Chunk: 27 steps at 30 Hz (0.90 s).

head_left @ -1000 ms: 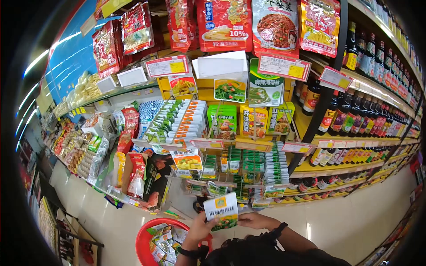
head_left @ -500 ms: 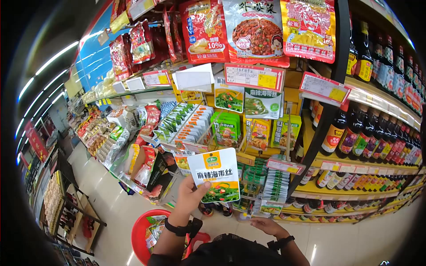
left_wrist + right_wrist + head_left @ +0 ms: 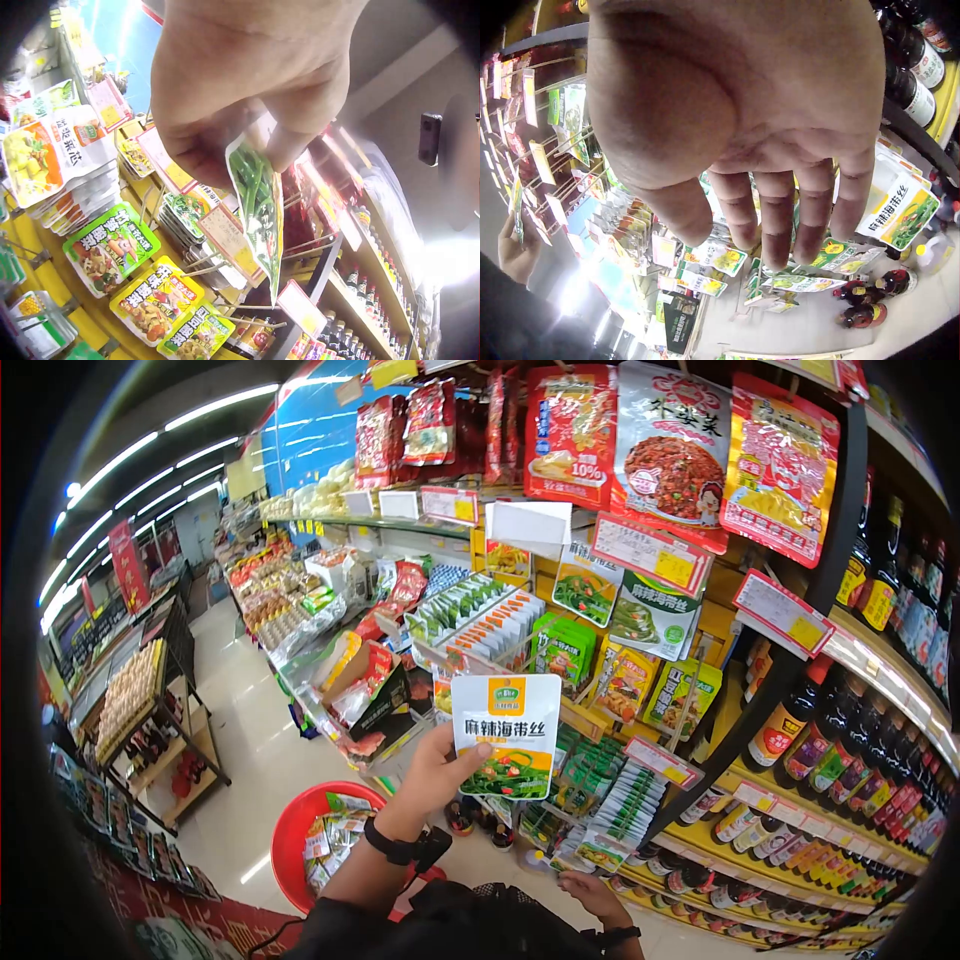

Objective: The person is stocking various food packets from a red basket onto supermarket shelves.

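Observation:
My left hand point(image 3: 430, 780) holds up a white, yellow and green packet of shredded kelp point(image 3: 505, 735), thumb across its front and its printed face toward me. In the left wrist view the packet point(image 3: 256, 202) appears nearly edge-on, pinched between thumb and fingers. Lower down, my right hand point(image 3: 597, 897) hangs near the low rack of hanging packets point(image 3: 625, 800). The right wrist view shows its palm point(image 3: 780, 112) bare, with the fingers extended and nothing in them. On the shelf behind, similar kelp packets point(image 3: 588, 585) hang from hooks.
A red basket point(image 3: 283, 850) with several packets point(image 3: 335, 840) in it stands on the floor at my left. Price tags point(image 3: 655, 550) stick out from the hooks. Sauce bottles point(image 3: 785, 720) line the shelves at right. An egg stand point(image 3: 130, 695) is across the aisle.
Both hands were at the kelp packet low down. The right hand has let go and dropped aside, while the left has raised the packet. The head view has swung left.

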### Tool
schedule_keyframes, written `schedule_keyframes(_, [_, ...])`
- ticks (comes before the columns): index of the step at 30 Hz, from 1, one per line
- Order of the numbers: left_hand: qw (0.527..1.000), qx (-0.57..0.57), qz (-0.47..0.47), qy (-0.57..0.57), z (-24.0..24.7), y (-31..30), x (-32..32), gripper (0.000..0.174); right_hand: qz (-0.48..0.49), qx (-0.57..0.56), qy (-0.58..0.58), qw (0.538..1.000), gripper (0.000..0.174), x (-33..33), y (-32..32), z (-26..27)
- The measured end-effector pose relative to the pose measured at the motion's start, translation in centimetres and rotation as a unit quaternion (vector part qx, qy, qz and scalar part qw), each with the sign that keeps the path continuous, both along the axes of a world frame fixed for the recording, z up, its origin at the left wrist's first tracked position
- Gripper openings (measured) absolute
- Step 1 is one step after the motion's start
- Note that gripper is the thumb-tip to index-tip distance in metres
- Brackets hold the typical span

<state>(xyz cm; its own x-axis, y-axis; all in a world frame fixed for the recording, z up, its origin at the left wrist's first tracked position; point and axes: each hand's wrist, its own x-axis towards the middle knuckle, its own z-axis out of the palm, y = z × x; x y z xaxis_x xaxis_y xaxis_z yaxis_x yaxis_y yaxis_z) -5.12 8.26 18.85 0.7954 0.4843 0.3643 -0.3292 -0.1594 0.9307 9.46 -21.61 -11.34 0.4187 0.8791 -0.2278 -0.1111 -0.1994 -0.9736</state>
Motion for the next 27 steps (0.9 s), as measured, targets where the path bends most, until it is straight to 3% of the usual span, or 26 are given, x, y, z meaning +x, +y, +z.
schedule_keyframes(11, [0.999, -0.04, -0.015, -0.009, -1.5, -0.3, -0.1, 0.031, -0.055, -0.064, 0.042, 0.996, 0.04, -2.3, -3.1, 0.8])
schedule_keyframes(20, [0.994, -0.103, -0.028, -0.005, -4.7, 0.8, -0.3, 0.03, -0.032, -0.119, 0.049, 0.991, 0.038, -3.8, -3.8, 1.6])
schedule_keyframes(24, [0.993, -0.116, -0.008, 0.011, -4.9, 1.2, -0.7, 0.031, -0.01, -0.078, 0.057, 0.995, 0.04, -3.0, -4.2, -5.1])
schedule_keyframes(25, [0.994, -0.107, -0.002, 0.012, -4.7, 1.2, -0.9, 0.03, -0.003, -0.079, -0.077, 0.994, 0.045, -3.7, -4.0, -0.7])
schedule_keyframes(27, [0.995, -0.098, 0.002, 0.008, -4.8, 1.3, -1.0, 0.03, -0.002, -0.092, -0.109, 0.99, 0.044, -3.9, -3.3, 1.1])
